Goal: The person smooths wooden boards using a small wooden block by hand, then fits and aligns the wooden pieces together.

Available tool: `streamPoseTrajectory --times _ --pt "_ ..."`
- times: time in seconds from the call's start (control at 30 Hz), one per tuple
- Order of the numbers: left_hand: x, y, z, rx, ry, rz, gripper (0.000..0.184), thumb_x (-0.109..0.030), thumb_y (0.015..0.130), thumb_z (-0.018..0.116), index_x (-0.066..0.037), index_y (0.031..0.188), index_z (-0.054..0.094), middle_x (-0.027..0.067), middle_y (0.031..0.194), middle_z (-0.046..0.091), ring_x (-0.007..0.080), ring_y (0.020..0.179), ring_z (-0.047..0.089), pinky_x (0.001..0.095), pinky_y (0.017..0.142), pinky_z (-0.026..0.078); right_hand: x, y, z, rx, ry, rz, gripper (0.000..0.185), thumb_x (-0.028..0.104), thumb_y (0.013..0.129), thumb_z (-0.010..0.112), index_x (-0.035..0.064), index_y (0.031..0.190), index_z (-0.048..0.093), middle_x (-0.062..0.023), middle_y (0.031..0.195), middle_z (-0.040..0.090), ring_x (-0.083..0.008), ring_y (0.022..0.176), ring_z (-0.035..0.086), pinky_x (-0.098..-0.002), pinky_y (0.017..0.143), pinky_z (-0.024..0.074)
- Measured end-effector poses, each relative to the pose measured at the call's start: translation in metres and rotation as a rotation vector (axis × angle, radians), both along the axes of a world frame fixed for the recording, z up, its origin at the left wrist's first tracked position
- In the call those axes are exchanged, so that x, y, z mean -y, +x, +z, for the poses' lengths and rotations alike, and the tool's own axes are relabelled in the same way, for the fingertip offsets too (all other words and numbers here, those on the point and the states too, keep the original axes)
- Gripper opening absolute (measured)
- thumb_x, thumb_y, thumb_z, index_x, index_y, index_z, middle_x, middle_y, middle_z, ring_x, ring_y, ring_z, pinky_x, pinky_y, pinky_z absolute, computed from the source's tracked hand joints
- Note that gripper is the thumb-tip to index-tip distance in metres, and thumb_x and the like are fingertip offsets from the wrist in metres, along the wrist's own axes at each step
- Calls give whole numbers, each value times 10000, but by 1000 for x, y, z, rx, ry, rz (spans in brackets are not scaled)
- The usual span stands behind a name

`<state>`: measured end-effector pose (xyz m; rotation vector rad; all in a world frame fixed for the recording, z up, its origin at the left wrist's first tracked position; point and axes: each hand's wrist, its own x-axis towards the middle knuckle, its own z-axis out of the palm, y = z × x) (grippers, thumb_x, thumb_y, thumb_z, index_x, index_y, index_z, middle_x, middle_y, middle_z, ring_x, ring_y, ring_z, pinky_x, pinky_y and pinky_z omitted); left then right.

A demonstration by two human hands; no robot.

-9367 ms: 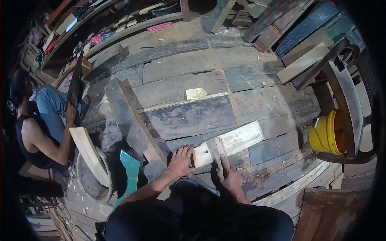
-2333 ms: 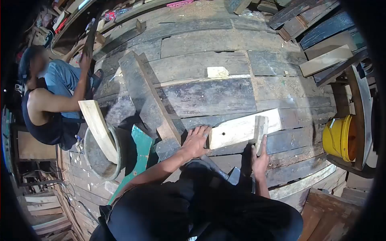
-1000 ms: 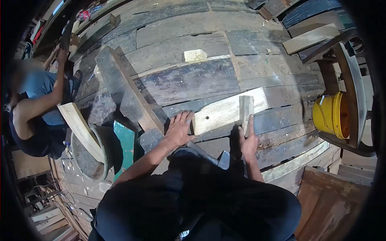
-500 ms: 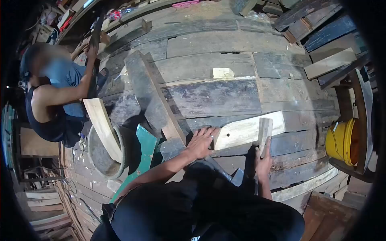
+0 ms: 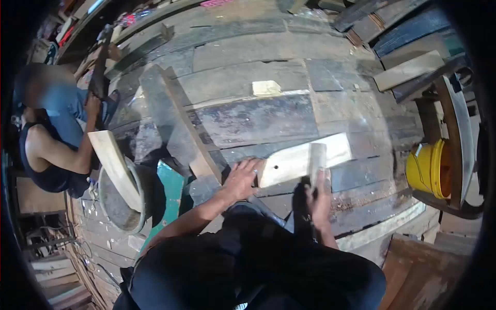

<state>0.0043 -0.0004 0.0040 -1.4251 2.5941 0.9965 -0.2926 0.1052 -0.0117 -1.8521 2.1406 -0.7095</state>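
Pale board (image 5: 292,161) lies on the plank floor (image 5: 232,57), just below the middle of the frame. It looks stiff, fairly light and not fragile, probably easiest to hold by its long edges or its left end, near the dark hole (image 5: 276,167). At that end rests the left hand (image 5: 241,180), fingers loosely spread; the right hand (image 5: 320,199), blurred, has its fingers closed around the lower part of a small wooden block (image 5: 317,157) over the board. A thick beam (image 5: 173,119) crowds the left hand; green board (image 5: 170,186) and seated person (image 5: 49,147) are farther left, yellow bucket (image 5: 424,168) at right.
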Motion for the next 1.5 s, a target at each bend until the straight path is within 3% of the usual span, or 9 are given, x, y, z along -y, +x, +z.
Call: streamPoseTrajectory --times 0.07,0.27,0.37,0.97,1.2,1.27,1.3,1.33,1.5 --pt "-2 0 1 40 -71 -13 1047 -316 784 906 -47 1636 361 177 1611 447 381 1509 382 526 1229 327 0 20 27 194 636 -53 750 350 1032 666 232 1688 323 -366 1294 639 -564 1062 673 -589 891 571" --pt "-1 -1 3 2 -83 -24 1097 -283 737 931 -62 1642 352 167 1586 464 373 1499 396 507 1230 333 -17 41 8 140 446 163 804 397 1004 674 381 1697 265 -323 1188 653 -540 980 693 -599 852 586" --pt "0 -2 5 23 -50 -9 1092 -258 733 924 -61 1641 351 165 1596 454 371 1502 392 503 1231 335 -6 21 23 62 525 110 698 432 998 687 422 1635 401 -318 1311 652 -525 1044 712 -576 896 595" --pt "-1 0 0 15 -2 -2 1054 -339 805 891 -39 1650 337 192 1631 406 383 1541 341 542 1235 322 -4 -32 -5 409 116 -202 809 155 948 795 -82 1601 382 -327 1539 531 -423 1451 514 -467 1225 381" --pt "-1 -2 8 11 28 1 1053 -296 830 882 -72 1673 293 179 1623 403 378 1538 341 567 1228 330 -7 4 24 584 220 -216 855 99 980 749 -29 1672 264 -295 1613 477 -376 1504 460 -414 1242 349" --pt "0 -2 8 5 26 -8 1053 -287 835 877 -81 1679 282 180 1620 406 379 1538 343 578 1221 336 -7 15 34 580 448 -68 918 46 948 753 -8 1693 218 -321 1535 551 -347 1422 561 -424 1175 439" --pt "0 -3 9 1 31 -6 1056 -287 836 876 -86 1681 276 179 1620 405 381 1539 342 585 1221 337 -18 13 -6 376 128 165 976 86 927 769 85 1719 199 -336 1449 614 -421 1363 614 -448 1128 481" --pt "-1 -1 7 -1 35 -3 1059 -286 836 875 -92 1684 271 179 1619 404 382 1541 341 592 1221 338 -19 20 3 480 367 116 1024 166 905 795 143 1727 184 -348 1389 639 -511 1294 627 -496 1085 513" --pt "-4 -1 5 -9 18 16 1073 -291 830 876 -96 1688 262 178 1602 416 377 1533 353 619 1227 330 -18 19 7 310 477 173 1040 216 869 824 122 1710 220 -337 1388 637 -521 1258 633 -538 1058 527"
